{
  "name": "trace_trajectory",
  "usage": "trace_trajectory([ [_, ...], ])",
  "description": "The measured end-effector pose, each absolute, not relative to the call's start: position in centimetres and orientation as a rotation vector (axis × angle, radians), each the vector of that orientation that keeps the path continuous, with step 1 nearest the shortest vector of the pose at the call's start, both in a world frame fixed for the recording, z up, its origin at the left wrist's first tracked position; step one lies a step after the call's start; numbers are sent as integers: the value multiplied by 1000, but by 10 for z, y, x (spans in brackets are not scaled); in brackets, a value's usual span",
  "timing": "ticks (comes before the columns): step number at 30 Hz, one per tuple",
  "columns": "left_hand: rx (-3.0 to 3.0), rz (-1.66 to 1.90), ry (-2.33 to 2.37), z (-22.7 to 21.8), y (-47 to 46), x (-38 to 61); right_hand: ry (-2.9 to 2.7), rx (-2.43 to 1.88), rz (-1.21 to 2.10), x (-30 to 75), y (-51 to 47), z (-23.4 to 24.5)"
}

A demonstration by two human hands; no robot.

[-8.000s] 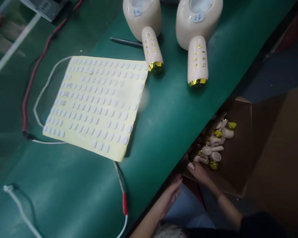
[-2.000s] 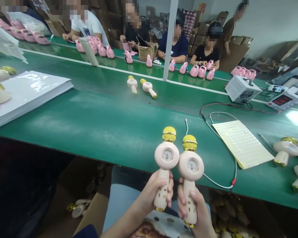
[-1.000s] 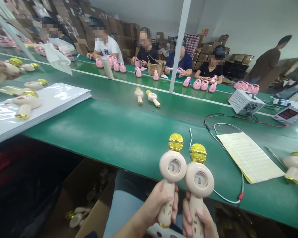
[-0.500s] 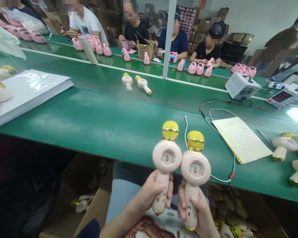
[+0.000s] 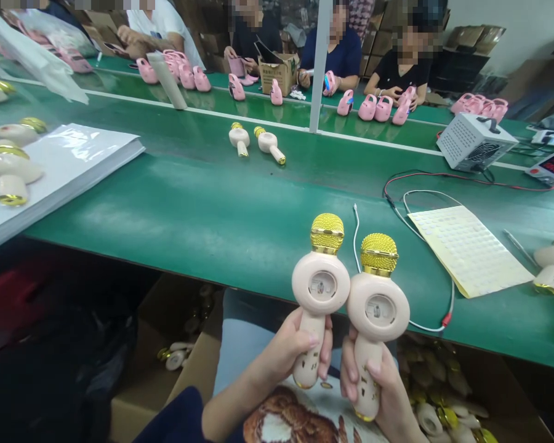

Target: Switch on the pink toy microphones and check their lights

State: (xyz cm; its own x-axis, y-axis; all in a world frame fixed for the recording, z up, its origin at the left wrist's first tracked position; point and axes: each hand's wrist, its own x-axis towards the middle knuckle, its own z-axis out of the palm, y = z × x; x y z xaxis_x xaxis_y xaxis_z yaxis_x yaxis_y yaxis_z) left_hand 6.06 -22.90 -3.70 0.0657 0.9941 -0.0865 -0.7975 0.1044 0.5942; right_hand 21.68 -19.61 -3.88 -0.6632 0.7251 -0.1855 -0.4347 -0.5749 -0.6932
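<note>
Gripping the left karaoke microphone (image 5: 321, 286) in our left hand (image 5: 286, 354) and the right karaoke microphone (image 5: 377, 301) in our right hand (image 5: 381, 394), we hold both units upright in front of the bench edge, with each gold mesh grille (image 5: 327, 232) pointing away from us. The fingers of each hand are together and clamped around the handle. The two bodies touch, and each shows a round central window; its contents are too small to identify.

Beyond the units lies the green assembly bench (image 5: 166, 209). On it we note a sheet of white round stickers (image 5: 466, 249) on yellow backing, just right of the right karaoke microphone, with a white cable (image 5: 427, 326) curving beside it. A plastic-covered white stack (image 5: 74, 166) bears further microphones at the left. Below the bench, an open cardboard box (image 5: 498, 394) holds loose microphone parts. Co-workers across the bench handle pink moulded items (image 5: 368, 107).
</note>
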Motion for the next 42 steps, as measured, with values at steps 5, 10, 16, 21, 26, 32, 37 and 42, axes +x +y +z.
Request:
trace_trajectory([
  [5, 451, 1425, 543, -34, -229, 61, -799, -627, 2210, 217, -197, -39],
  [10, 451, 1428, 553, -33, -230, 61, -814, -647, 2230, 216, -194, -28],
  [16, 460, 1430, 535, -33, -231, 62, -801, -616, 2243, 217, -193, -26],
  [21, 459, 1422, 523, -33, -231, 62, -788, -605, 2243, 218, -195, -29],
  [26, 439, 1409, 546, -31, -230, 61, -785, -640, 2239, 219, -195, -30],
  [32, 427, 1389, 520, -35, -229, 63, -704, -626, 2266, 219, -194, -30],
  [37, 403, 1395, 461, -40, -227, 65, -661, -608, 2272, 221, -192, -29],
  [42, 287, 1361, 388, -40, -222, 66, -637, -653, 2265, 219, -189, -27],
])
